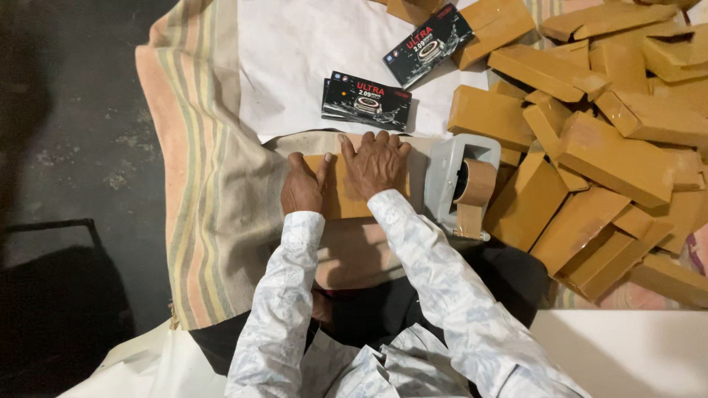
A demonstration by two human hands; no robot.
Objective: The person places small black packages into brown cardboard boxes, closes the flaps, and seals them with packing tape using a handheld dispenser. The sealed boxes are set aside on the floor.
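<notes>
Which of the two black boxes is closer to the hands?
The lower black box, lying just above the right hand on the white sheet. The other black box lies tilted higher up, beside the brown parcels.

the person wears a long-sleeved shirt [442,295] in pale white-grey with a faint bluish mottled print, cuffs reaching the wrists at frame centre, over dark trousers [369,309]; both hands are bare, without rings or watch.

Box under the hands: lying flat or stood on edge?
Flat. The brown-wrapped box lies broad face up, both the left hand and right hand pressing on it.
</notes>
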